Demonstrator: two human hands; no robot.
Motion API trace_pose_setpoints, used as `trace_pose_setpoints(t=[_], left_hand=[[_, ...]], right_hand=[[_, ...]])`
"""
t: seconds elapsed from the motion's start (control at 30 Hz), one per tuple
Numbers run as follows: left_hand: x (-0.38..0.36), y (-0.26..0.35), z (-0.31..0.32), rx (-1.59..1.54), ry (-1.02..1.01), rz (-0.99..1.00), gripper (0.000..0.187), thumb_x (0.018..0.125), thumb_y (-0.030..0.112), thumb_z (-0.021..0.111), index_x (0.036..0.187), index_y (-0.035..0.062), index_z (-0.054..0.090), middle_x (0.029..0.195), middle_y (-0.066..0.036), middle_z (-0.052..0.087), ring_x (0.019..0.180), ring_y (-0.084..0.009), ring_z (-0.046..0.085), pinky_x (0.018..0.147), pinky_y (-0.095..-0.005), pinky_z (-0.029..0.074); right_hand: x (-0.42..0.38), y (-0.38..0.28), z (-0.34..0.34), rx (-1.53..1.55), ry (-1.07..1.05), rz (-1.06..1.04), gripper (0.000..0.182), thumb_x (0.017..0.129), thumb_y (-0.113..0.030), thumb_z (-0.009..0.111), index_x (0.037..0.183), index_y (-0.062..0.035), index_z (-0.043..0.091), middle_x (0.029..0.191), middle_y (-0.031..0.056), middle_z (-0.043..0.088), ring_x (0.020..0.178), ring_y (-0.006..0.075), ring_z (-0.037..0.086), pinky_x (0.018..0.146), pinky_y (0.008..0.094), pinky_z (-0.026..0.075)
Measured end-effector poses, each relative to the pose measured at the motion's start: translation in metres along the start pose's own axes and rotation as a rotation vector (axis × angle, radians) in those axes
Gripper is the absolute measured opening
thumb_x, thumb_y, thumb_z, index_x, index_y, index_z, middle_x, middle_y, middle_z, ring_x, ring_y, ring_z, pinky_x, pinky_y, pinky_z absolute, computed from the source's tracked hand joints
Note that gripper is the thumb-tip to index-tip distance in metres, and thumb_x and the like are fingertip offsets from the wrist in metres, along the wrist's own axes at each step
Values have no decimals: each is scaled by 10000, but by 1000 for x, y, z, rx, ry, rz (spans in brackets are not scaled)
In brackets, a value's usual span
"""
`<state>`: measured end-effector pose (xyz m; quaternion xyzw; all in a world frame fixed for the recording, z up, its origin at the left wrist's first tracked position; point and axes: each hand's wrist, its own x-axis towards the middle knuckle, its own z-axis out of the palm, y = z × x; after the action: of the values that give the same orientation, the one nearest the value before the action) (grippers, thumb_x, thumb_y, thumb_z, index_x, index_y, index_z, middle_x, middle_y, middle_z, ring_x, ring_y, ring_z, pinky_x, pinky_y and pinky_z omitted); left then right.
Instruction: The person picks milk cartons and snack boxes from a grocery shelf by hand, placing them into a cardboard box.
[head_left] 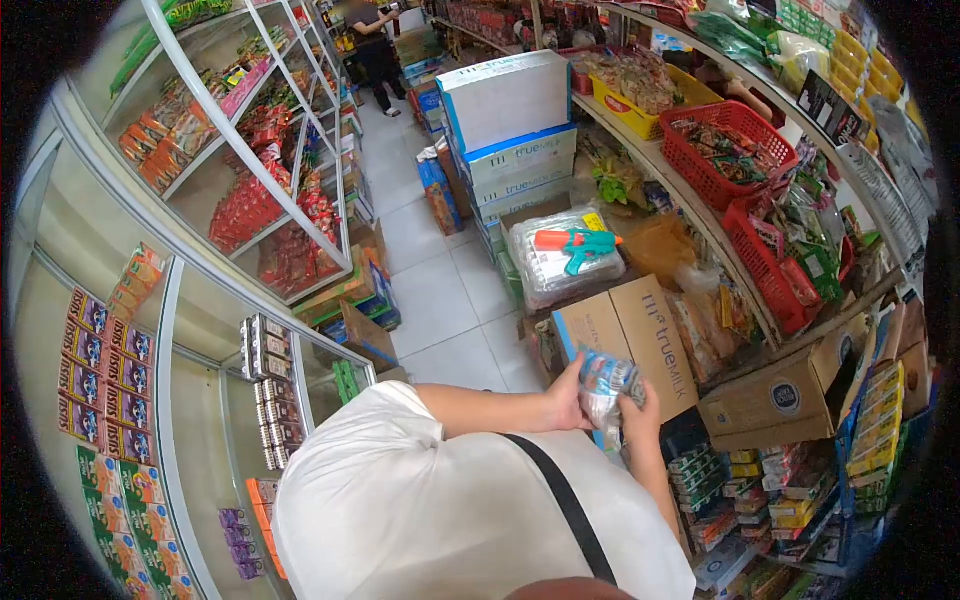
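Shelves full of snacks run down both sides of this small shop, with a white tiled floor (440,290) between them. A person in a white shirt stands close to the right shelves and holds a small clear packet (606,385) in front of their chest, just above a brown box (640,335).

Both hands are on the packet. The left hand (568,398) wraps around its left side, fingers curled and pressed on it. The right hand (640,408) cups it from below and from the right, fingers closed round it too.

I think the packet is light and soft, with a thin, crinkly, slippery wrap. The things inside look small and could crush, so a gentle hold by the edges or under the bottom seems best.

A toy water gun (578,246) lies on a wrapped bundle nearby. Red baskets (740,150) sit on the shelf above. Far down the aisle, another person (375,50) stands.
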<state>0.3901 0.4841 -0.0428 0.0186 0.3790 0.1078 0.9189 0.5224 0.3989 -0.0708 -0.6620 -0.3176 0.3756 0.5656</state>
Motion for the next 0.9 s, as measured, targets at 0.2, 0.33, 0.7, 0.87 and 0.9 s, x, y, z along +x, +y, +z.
trace_pose_setpoints(t=[0.2, 0.33, 0.7, 0.87, 0.9], left_hand=[[7, -5, -5, 126, 39, 335, 773, 846, 609, 390, 1398, 122, 154, 1452, -104, 184, 1217, -371, 372, 965, -490, 354], [10, -1, -8, 153, -177, 314, 849, 787, 613, 509, 1382, 108, 174, 1432, -114, 222, 1186, -333, 405, 920, -470, 385], [-17, 62, 26, 175, -464, 511, 609, 845, 393, 552, 1322, 67, 358, 1311, -130, 446, 1210, -289, 425, 1040, -460, 295], [-5, 66, -1, 146, -239, 573, 426, 904, 268, 498, 1257, 38, 432, 1220, -121, 522, 1114, -272, 510, 966, -427, 391], [3, 64, -11, 119, -280, 539, 440, 904, 305, 500, 1261, 57, 432, 1221, -110, 523, 1116, -267, 509, 966, -430, 386]], right_hand=[[2, -27, -20, 282, 252, -8, 409, 761, 15, 565, 1158, 40, 471, 1011, 102, 568, 907, 175, 553, 797, 290, 448], [-6, -94, -20, 736, 380, -92, 494, 771, 16, 507, 1247, 27, 374, 1106, 154, 522, 963, 246, 556, 831, 353, 460], [-4, -37, -17, 580, 55, 100, 471, 814, -26, 571, 1244, 2, 382, 1147, 125, 520, 1033, 223, 529, 858, 348, 447], [-7, -20, -21, 631, 80, 159, 459, 912, -171, 478, 1317, -41, 305, 1182, 110, 478, 1059, 222, 501, 877, 348, 425], [-3, -26, -25, 546, 65, 91, 491, 916, -189, 472, 1337, -31, 273, 1219, 117, 457, 1094, 223, 482, 905, 344, 407]])
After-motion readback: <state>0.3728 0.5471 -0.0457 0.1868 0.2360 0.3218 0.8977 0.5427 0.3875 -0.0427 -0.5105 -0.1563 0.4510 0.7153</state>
